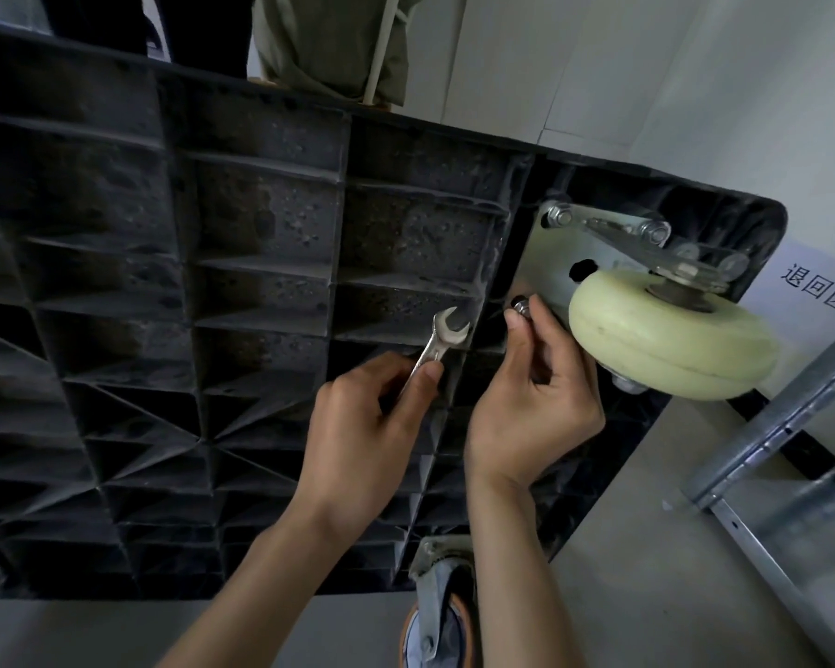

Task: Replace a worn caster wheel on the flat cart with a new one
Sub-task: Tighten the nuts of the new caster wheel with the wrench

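Beside caster (671,330) | right hand (531,402) pinches nut (521,308) | left hand (362,426) grips wrench (437,344)

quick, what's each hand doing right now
Left hand: grips the wrench, off the hardware.
Right hand: fingertips pinch the nut at the caster plate.

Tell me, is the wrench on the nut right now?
No, the wrench in the left hand is off the nut, which the right hand pinches.
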Available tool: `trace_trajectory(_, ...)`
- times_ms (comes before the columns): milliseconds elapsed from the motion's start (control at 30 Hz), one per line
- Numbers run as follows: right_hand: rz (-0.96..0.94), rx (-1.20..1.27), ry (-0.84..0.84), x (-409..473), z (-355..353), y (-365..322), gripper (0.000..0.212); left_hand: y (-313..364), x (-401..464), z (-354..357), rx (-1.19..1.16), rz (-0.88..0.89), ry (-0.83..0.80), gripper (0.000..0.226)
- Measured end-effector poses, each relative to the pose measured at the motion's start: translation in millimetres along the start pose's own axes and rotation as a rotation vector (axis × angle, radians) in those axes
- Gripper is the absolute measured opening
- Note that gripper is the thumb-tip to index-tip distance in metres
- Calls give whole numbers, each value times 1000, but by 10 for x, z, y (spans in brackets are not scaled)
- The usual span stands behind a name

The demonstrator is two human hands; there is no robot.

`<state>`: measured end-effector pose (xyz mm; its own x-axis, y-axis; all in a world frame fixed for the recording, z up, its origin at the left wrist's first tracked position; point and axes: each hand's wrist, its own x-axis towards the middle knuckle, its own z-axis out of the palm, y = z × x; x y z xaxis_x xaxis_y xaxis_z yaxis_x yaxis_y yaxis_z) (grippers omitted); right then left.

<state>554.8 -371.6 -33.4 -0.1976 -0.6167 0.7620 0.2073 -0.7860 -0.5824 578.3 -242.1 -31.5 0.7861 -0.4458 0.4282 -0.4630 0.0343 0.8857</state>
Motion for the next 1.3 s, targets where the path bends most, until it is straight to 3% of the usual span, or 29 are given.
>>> trace_trajectory(167, -28, -45, -78, 5, -64, -34, 21, 35, 1, -22, 9, 8, -8, 40)
trace_trajectory(333, -66, -73, -279, -112, -298, -143, 32, 92, -16, -28, -31, -7, -14, 38)
trace_trajectory(567, -214, -190, -463, -76, -739, -369, 27, 167, -95, -88, 32, 13, -22, 37)
trace_trajectory(767, -488, -119, -585, 247, -1101, -884, 21, 295, -177, -206, 83, 37, -6, 41)
trace_trajectory(967, -838, -113, -760, 1181, -1055, -1462, 20, 411, -180, -233, 55, 48, 2, 43)
trace_trajectory(1167, -775, -341, -1033, 1957, -505, -1368, 30, 489, 16, -221, 49, 66, 23, 45)
trace_trajectory(1300, -575, -562, -1327, 2141, -156, -1094, 55, 423, 101, -155, 100, 51, -1, 43)
